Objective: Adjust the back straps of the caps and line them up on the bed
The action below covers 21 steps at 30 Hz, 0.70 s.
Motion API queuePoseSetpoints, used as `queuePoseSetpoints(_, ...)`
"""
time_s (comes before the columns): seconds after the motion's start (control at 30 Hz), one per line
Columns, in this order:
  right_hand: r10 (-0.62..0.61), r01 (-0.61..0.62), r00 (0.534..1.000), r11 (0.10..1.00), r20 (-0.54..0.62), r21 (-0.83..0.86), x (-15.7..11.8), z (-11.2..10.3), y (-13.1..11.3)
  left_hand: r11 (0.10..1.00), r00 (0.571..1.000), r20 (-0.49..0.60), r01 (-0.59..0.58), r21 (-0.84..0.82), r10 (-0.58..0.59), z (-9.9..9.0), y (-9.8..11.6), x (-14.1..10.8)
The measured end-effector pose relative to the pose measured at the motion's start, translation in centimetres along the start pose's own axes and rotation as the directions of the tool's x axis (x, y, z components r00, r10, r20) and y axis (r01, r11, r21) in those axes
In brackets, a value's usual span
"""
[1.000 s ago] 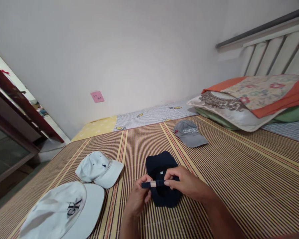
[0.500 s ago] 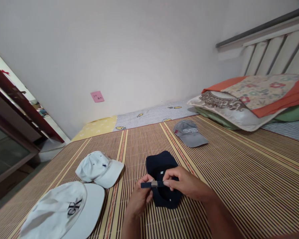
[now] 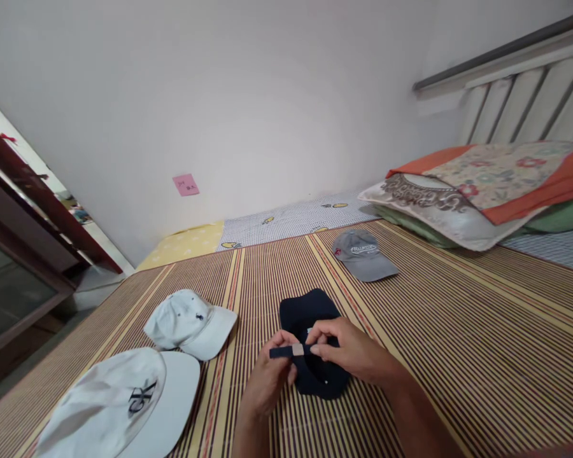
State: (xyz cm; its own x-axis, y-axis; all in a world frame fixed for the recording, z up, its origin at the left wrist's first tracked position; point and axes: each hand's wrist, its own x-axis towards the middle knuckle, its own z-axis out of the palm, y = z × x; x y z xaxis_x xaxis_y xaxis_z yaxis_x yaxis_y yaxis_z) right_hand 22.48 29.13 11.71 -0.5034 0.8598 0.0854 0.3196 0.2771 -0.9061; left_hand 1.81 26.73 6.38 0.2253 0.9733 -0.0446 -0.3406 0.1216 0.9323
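A navy baseball cap (image 3: 309,310) lies on the striped mat with its hollow inside facing up and its brim pointing away from me. Its back strap (image 3: 280,352) is raised across the near part of the opening and carries a metal buckle (image 3: 298,350). To the left of the buckle, my left hand (image 3: 267,381) is closed around the strap, thumb and fingers pinching it. My right hand (image 3: 353,353) pinches the strap just right of the buckle and covers part of the cap.
Left of my hands are a pale cap (image 3: 186,324) and a larger white cap (image 3: 109,401) with dark letters. A grey cap (image 3: 363,254) sits farther back. Pillows (image 3: 487,191) are stacked at the right by the white headboard (image 3: 530,102). The bamboo mat (image 3: 439,331) covers the bed.
The fingers of my right hand have slid slightly left along the strap, closer to the buckle. The buckle has shifted a little to the right; the cap stays in place.
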Motion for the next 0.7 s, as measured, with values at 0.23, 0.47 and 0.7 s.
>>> queuePoseSetpoints(0.23,-0.017,0.017,1.000,1.000,-0.019,0.016,-0.10,-0.23,-0.13,0.998,0.995,0.094,0.011,0.059,-0.017,-0.28,0.54,-0.55)
queuePoseSetpoints(0.47,-0.048,0.049,0.999,0.998,-0.008,0.030,-0.04,-0.25,0.13,0.997,0.995,0.103,0.002,0.074,-0.010,-0.41,0.22,-0.48)
queuePoseSetpoints(0.7,-0.030,0.030,0.999,0.999,-0.021,-0.014,-0.17,-0.15,0.10,1.000,0.994,0.104,-0.025,0.012,0.024,-0.73,0.23,-0.49)
